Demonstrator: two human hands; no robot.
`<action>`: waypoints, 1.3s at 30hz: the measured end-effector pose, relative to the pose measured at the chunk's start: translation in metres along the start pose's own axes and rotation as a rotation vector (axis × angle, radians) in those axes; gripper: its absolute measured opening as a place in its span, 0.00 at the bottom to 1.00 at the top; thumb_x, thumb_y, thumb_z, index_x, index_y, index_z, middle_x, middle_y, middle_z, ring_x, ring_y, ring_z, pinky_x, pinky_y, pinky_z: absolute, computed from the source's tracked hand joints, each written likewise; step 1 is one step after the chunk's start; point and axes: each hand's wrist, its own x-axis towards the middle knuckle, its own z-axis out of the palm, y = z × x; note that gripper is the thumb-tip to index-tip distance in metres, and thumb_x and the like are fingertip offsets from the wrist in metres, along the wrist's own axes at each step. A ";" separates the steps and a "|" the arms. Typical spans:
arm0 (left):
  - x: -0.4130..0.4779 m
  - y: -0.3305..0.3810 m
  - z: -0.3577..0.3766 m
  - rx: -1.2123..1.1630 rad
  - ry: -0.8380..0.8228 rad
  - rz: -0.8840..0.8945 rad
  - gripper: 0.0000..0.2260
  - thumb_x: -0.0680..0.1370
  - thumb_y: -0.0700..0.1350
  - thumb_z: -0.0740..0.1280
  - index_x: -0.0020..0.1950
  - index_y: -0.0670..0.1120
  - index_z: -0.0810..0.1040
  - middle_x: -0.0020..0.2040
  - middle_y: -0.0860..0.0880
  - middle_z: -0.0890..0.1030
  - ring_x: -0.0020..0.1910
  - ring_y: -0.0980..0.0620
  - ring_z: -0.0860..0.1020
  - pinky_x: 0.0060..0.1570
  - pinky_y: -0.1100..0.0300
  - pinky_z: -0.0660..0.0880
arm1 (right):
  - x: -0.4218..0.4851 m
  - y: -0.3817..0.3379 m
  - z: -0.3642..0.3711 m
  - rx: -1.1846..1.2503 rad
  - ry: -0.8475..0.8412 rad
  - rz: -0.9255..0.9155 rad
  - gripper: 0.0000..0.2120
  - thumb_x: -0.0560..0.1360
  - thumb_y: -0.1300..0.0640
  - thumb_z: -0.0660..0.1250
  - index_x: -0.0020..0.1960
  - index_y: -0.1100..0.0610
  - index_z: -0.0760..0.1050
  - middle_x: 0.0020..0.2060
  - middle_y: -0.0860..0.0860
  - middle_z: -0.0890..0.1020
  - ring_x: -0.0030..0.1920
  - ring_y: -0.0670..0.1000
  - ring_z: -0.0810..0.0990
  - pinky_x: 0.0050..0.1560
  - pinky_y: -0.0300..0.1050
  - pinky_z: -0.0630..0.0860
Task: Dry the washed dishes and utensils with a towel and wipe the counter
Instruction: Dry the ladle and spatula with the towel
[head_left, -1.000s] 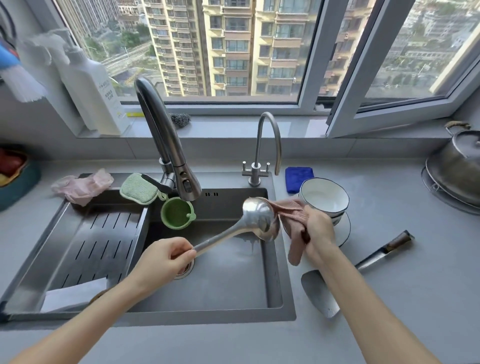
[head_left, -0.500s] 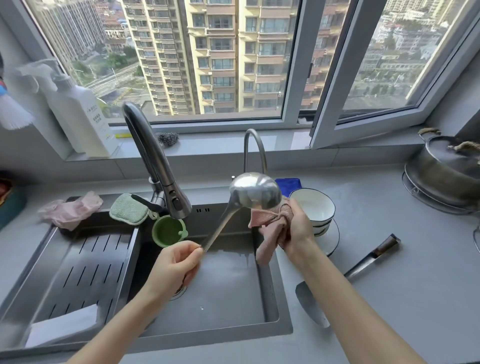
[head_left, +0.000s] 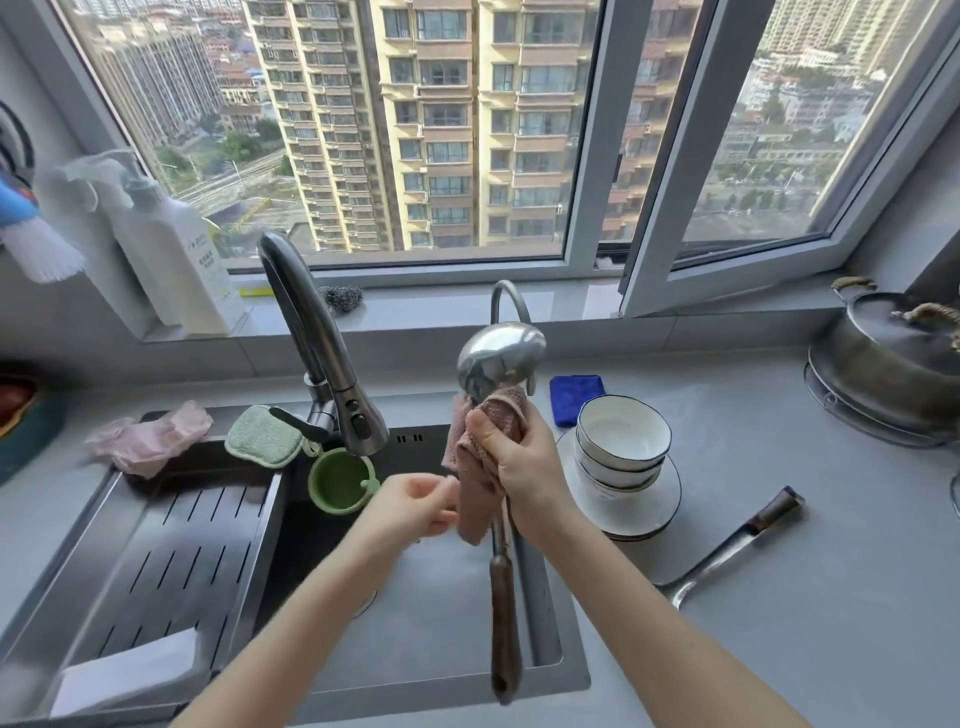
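A steel ladle (head_left: 500, 361) stands upright over the sink, bowl up, its dark wooden handle (head_left: 504, 613) hanging down. My right hand (head_left: 524, 462) grips the ladle's neck through a pink towel (head_left: 475, 467) wrapped around it. My left hand (head_left: 415, 501) is just left of the towel, blurred, fingers loosely curled and holding nothing. Stacked white bowls (head_left: 621, 441) sit on a white plate (head_left: 644, 512) on the grey counter (head_left: 779, 623) to the right. A cleaver (head_left: 737, 540) lies on the counter beyond my right forearm.
The dark sink (head_left: 415, 623) holds a drain rack (head_left: 156, 561) at left. A tall faucet (head_left: 322, 343), green cup (head_left: 340, 480), green sponge (head_left: 262, 436), pink gloves (head_left: 148, 439), blue cloth (head_left: 576, 397) and a lidded pot (head_left: 893, 358) surround it. Bottles (head_left: 171, 260) stand on the sill.
My left hand let go of the ladle's handle and now hovers near the towel. The ladle swung upright, and my right hand with the towel moved from the bowl to the neck.
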 end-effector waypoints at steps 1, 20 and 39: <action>0.000 0.006 -0.007 -0.059 0.057 -0.021 0.12 0.81 0.48 0.61 0.53 0.44 0.81 0.52 0.45 0.84 0.52 0.48 0.82 0.58 0.50 0.76 | -0.002 0.003 -0.002 -0.069 -0.016 -0.020 0.08 0.74 0.60 0.70 0.52 0.54 0.75 0.45 0.52 0.82 0.46 0.50 0.82 0.51 0.45 0.79; -0.029 0.051 -0.067 0.737 0.371 -0.077 0.13 0.74 0.47 0.61 0.33 0.41 0.74 0.35 0.41 0.81 0.37 0.43 0.78 0.39 0.56 0.71 | -0.019 0.024 -0.006 -1.563 -0.071 -1.286 0.14 0.69 0.67 0.55 0.43 0.57 0.78 0.31 0.53 0.74 0.27 0.54 0.67 0.29 0.44 0.60; -0.021 0.064 -0.083 0.967 0.795 0.412 0.15 0.78 0.43 0.56 0.44 0.34 0.77 0.40 0.33 0.79 0.40 0.34 0.75 0.37 0.55 0.59 | -0.030 -0.025 -0.105 -0.419 -0.663 0.336 0.18 0.71 0.66 0.71 0.58 0.53 0.76 0.45 0.52 0.83 0.45 0.50 0.80 0.48 0.48 0.77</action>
